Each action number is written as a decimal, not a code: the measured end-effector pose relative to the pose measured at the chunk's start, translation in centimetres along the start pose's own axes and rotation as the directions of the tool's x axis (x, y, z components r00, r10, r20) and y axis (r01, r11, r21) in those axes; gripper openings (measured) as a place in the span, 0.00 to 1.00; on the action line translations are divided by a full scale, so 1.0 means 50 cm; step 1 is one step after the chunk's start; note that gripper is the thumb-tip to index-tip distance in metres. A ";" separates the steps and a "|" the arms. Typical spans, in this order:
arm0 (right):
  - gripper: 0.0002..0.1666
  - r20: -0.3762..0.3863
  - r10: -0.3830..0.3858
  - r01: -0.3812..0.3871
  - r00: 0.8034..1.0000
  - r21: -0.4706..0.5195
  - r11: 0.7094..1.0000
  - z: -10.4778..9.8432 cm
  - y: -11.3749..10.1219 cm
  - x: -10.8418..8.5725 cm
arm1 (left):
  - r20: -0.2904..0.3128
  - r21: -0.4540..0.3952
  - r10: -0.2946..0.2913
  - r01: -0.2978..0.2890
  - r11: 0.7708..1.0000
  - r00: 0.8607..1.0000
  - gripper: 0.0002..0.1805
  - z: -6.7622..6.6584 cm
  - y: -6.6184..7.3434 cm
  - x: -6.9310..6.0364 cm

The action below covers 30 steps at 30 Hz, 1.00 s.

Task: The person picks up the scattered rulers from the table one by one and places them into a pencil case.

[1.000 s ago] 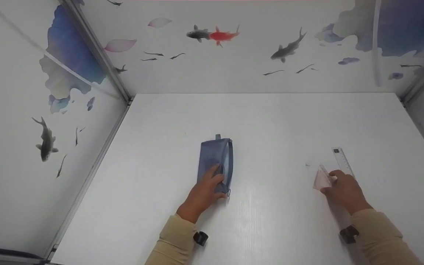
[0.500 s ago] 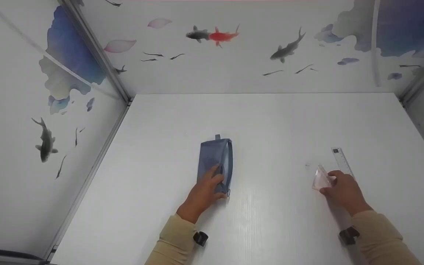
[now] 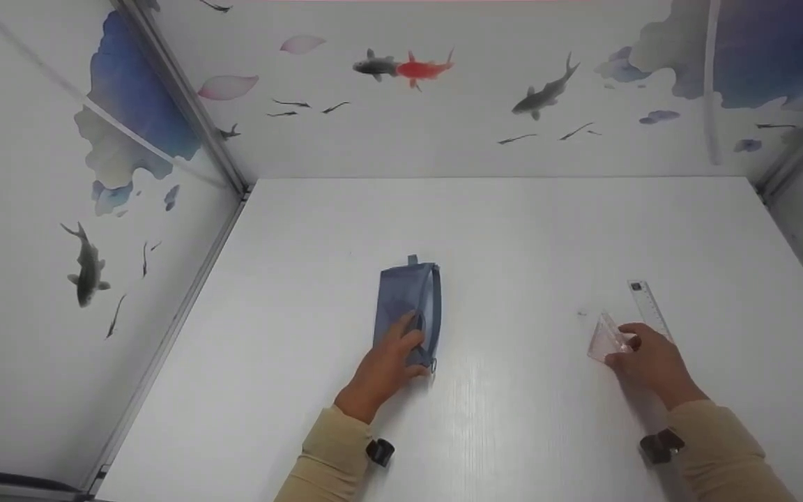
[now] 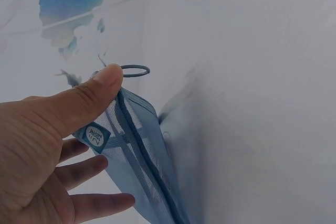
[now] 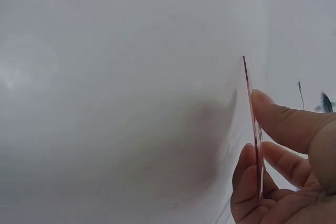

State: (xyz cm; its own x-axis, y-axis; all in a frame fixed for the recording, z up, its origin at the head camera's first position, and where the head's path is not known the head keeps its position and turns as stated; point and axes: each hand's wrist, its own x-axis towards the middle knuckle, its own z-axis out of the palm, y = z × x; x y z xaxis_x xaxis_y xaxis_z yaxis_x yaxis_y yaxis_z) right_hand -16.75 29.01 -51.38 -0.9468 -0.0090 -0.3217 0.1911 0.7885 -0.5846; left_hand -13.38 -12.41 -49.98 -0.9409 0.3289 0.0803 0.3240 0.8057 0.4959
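Observation:
My left hand (image 3: 382, 366) holds the near end of a blue mesh pencil case (image 3: 396, 287). In the left wrist view the thumb lies by the zip end, next to a loop (image 4: 136, 71) and a small label (image 4: 95, 136). The case's zip runs down its right side. With the right hand (image 3: 654, 362) I pinch a clear, pinkish set square (image 3: 606, 340) between thumb and fingers; the right wrist view shows the set square (image 5: 255, 129) edge-on. A clear straight ruler (image 3: 647, 305) lies just beyond that hand, its near end hidden.
Both hands are over a white table (image 3: 513, 237). A small pale mark or bit (image 3: 582, 313) is left of the ruler. White panels printed with fish (image 3: 544, 94) stand at the back and the left side, joined by a metal rail (image 3: 182, 90).
The set square and the right fingertips have shifted slightly left. The left hand, pencil case and ruler look unmoved.

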 end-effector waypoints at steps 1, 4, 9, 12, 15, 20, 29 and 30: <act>0.41 0.004 0.000 0.000 1.000 0.008 1.000 -0.001 0.000 0.000 | 0.004 -0.001 -0.002 0.002 1.000 1.000 0.23 -0.001 0.000 0.000; 0.41 0.016 0.003 -0.004 1.000 0.030 1.000 -0.004 -0.003 -0.001 | 0.014 -0.003 -0.007 0.007 1.000 1.000 0.23 -0.003 0.001 -0.001; 0.41 0.031 0.020 -0.022 0.999 0.068 0.997 -0.004 -0.003 -0.001 | 0.020 -0.006 -0.014 0.014 1.000 1.000 0.23 -0.003 0.000 -0.001; 0.41 0.027 0.013 -0.016 1.000 0.099 0.995 -0.003 -0.002 0.000 | 0.020 0.003 -0.017 0.017 1.000 1.000 0.23 -0.003 0.000 0.000; 0.41 0.019 0.002 -0.004 1.000 0.128 0.992 -0.002 -0.001 0.000 | 0.019 0.010 -0.020 0.020 1.000 1.000 0.23 -0.003 0.000 0.000; 0.40 0.016 0.006 -0.008 1.000 0.149 0.989 0.001 -0.002 -0.001 | 0.023 0.010 -0.029 0.028 1.000 0.999 0.23 -0.002 0.000 0.000; 0.39 0.020 0.016 -0.019 1.000 0.182 0.983 0.007 -0.006 0.000 | 0.027 0.006 -0.032 0.032 0.999 0.999 0.22 -0.006 0.003 -0.001; 0.38 0.020 0.016 -0.020 1.000 0.193 0.981 0.009 -0.008 0.000 | 0.023 0.007 -0.026 0.026 1.000 0.999 0.23 -0.007 0.004 -0.001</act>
State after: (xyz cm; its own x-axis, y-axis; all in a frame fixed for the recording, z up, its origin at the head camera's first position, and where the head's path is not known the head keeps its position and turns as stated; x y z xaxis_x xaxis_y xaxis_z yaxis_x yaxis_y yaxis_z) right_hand -16.73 28.41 -51.46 -0.9382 -0.0083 -0.3459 0.2562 0.6552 -0.7107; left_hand -13.32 -12.43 -49.60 -0.9465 0.3191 0.0473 0.3001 0.8174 0.4917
